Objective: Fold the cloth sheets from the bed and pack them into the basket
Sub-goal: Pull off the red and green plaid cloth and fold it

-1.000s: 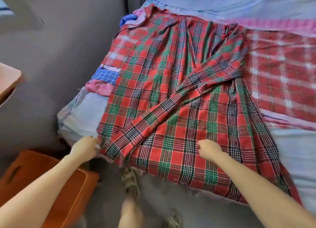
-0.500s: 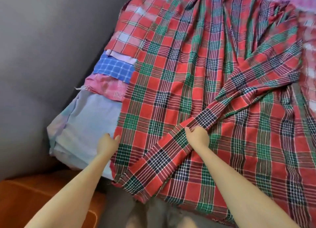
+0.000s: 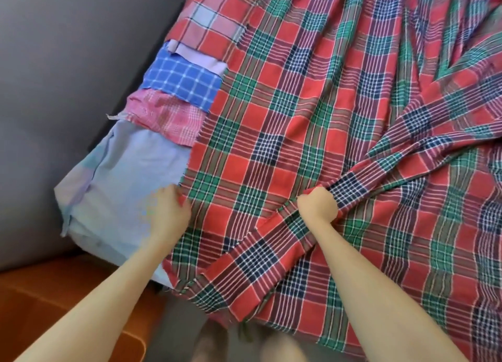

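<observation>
Orange basket (image 3: 54, 307) sits low at the left, off the bed. Left hand (image 3: 168, 212) pinches the red plaid sheet (image 3: 271, 144) at its left edge; right hand (image 3: 317, 205) fists a raised fold mid-sheet, cloth spreading beyond across the bed (image 3: 122, 177).

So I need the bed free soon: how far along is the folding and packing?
Early. Nothing looks folded or packed. In hand: the right hand grips a bunched fold of the red-green plaid sheet, and the left hand has a grip on its left edge. Left: folding it, then the blue check cloth, pink cloth and others beneath. Only a corner of the orange basket shows.
</observation>
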`<act>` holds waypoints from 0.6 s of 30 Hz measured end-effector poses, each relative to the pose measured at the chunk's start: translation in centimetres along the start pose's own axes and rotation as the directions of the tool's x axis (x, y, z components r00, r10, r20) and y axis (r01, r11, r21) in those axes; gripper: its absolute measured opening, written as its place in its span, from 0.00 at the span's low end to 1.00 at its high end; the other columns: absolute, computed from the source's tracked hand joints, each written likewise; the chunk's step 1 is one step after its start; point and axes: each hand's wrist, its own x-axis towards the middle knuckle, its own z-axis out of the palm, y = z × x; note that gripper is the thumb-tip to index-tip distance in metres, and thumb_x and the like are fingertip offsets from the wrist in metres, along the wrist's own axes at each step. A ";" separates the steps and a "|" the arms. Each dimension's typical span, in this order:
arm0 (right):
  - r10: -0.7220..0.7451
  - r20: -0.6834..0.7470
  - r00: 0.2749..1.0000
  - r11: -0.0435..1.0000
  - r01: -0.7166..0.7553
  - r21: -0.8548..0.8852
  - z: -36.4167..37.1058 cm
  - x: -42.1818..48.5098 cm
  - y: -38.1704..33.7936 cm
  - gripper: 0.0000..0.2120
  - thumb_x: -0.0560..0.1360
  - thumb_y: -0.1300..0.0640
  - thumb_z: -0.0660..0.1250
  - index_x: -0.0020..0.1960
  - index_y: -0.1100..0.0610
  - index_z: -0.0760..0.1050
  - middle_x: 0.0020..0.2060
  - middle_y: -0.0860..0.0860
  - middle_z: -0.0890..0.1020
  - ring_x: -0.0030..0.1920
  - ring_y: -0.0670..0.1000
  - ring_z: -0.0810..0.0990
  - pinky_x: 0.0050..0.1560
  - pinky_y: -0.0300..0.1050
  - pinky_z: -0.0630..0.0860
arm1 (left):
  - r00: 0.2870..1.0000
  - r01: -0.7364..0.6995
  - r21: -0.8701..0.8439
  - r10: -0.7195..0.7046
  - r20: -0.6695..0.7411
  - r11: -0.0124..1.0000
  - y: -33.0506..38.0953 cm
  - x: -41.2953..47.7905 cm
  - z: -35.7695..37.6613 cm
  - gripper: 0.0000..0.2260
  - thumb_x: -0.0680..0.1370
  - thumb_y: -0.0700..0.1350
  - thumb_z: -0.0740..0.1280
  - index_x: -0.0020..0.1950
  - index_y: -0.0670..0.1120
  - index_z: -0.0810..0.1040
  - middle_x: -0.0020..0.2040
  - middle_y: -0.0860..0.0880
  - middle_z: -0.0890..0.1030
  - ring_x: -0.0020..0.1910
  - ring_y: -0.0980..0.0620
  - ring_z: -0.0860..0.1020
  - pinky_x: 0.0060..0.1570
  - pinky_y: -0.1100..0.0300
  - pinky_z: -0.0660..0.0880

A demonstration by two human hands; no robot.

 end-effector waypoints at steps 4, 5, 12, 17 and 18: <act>-0.052 0.042 0.998 0.913 0.030 0.407 -1.8 -1.5 -0.2 0.12 0.74 0.62 0.62 0.34 0.68 0.77 0.28 0.59 0.80 0.29 0.56 0.79 0.33 0.48 0.79 | 0.857 -0.167 -0.192 0.239 0.456 0.967 7.7 -2.0 1.5 0.11 0.74 0.48 0.70 0.54 0.46 0.79 0.49 0.51 0.80 0.50 0.51 0.78 0.51 0.59 0.73; -0.073 0.110 0.991 0.830 -0.001 0.558 -2.6 -2.1 -0.3 0.13 0.75 0.63 0.63 0.34 0.66 0.78 0.27 0.59 0.80 0.27 0.53 0.79 0.31 0.47 0.79 | 0.767 -0.113 -0.276 0.261 0.586 0.954 9.6 -2.3 2.0 0.14 0.73 0.51 0.71 0.57 0.49 0.77 0.49 0.55 0.79 0.51 0.55 0.77 0.52 0.60 0.73; -0.051 0.342 0.938 0.713 -0.205 0.671 -8.4 1.1 0.4 0.13 0.77 0.53 0.66 0.39 0.62 0.76 0.30 0.56 0.81 0.27 0.51 0.81 0.25 0.42 0.76 | 0.800 -0.234 -0.380 0.399 0.448 0.895 16.3 -1.8 3.7 0.10 0.73 0.48 0.72 0.35 0.48 0.74 0.30 0.53 0.74 0.31 0.54 0.72 0.34 0.60 0.67; 0.056 -0.072 0.996 0.985 -0.043 0.168 -9.7 7.5 0.2 0.35 0.71 0.35 0.65 0.64 0.62 0.64 0.50 0.57 0.79 0.45 0.59 0.82 0.40 0.49 0.79 | 0.765 -0.278 -0.404 0.455 0.455 0.872 16.4 -1.5 3.0 0.06 0.73 0.46 0.72 0.43 0.50 0.75 0.36 0.58 0.76 0.36 0.61 0.74 0.36 0.70 0.68; -0.033 -0.155 0.987 0.996 0.019 -0.089 -9.8 8.5 0.0 0.39 0.70 0.34 0.65 0.69 0.61 0.60 0.56 0.59 0.76 0.52 0.60 0.79 0.42 0.49 0.76 | 0.756 -0.290 -0.408 0.469 0.457 0.866 16.4 -1.5 2.9 0.06 0.73 0.47 0.72 0.45 0.52 0.75 0.36 0.59 0.76 0.36 0.61 0.74 0.36 0.70 0.68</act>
